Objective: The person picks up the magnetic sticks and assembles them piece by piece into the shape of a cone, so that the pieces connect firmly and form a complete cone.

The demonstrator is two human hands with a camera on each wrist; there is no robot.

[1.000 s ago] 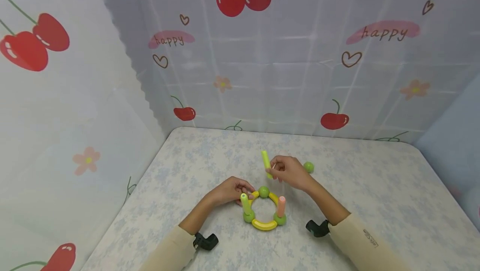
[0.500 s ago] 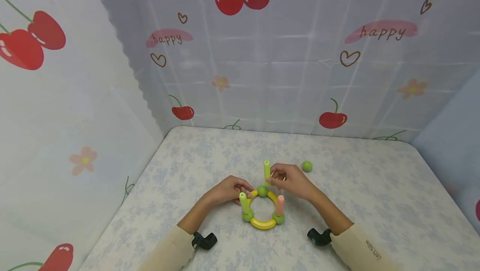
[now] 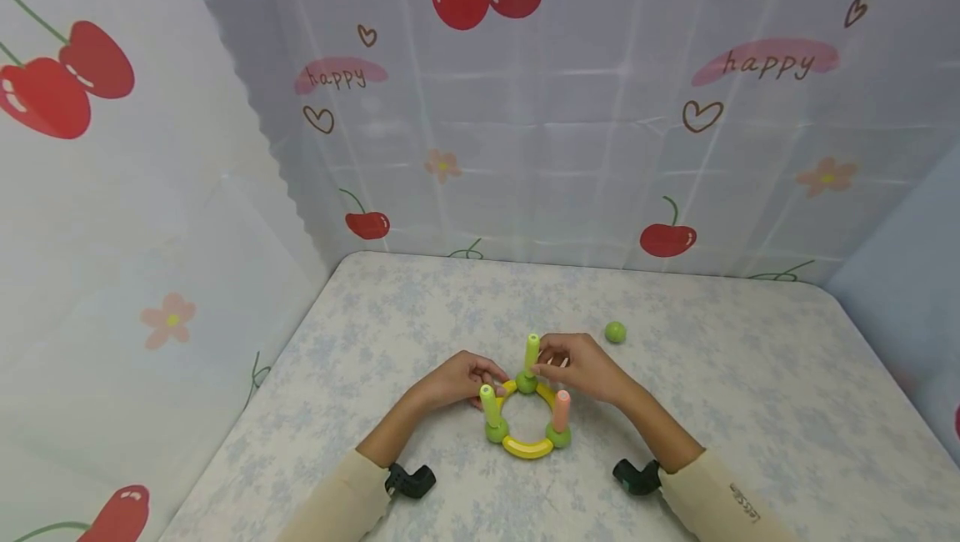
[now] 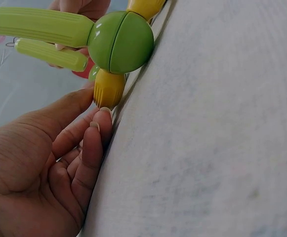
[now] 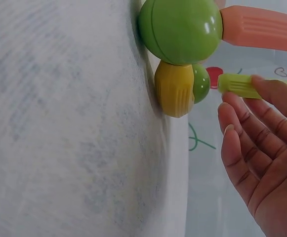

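Observation:
A ring of yellow curved rods [image 3: 528, 448] joined by green balls [image 3: 496, 430] lies on the table. A lime-green rod [image 3: 490, 405] stands on the near-left ball, and a salmon-pink rod [image 3: 562, 411] stands on the near-right ball. My left hand [image 3: 459, 379] pinches the ring's far-left yellow curved rod [image 4: 108, 89] between thumb and fingers. With thumb and fingertips, my right hand [image 3: 581, 365] pinches a second lime-green rod [image 5: 237, 85], held upright. Its lower end is right at the far green ball [image 3: 527, 383], close above it in the right wrist view.
A loose green ball [image 3: 616, 332] lies behind the right hand. The table [image 3: 420, 308] has a pale floral cover and meets a cherry-print curtain [image 3: 510, 125] at its far edge. Black wrist devices [image 3: 411, 482] sit at both sleeves.
My right hand has brought the lime-green rod down and nearer, from above and behind the ring to the far ball; the rod went from tilted to nearly upright. My left hand stays on the ring.

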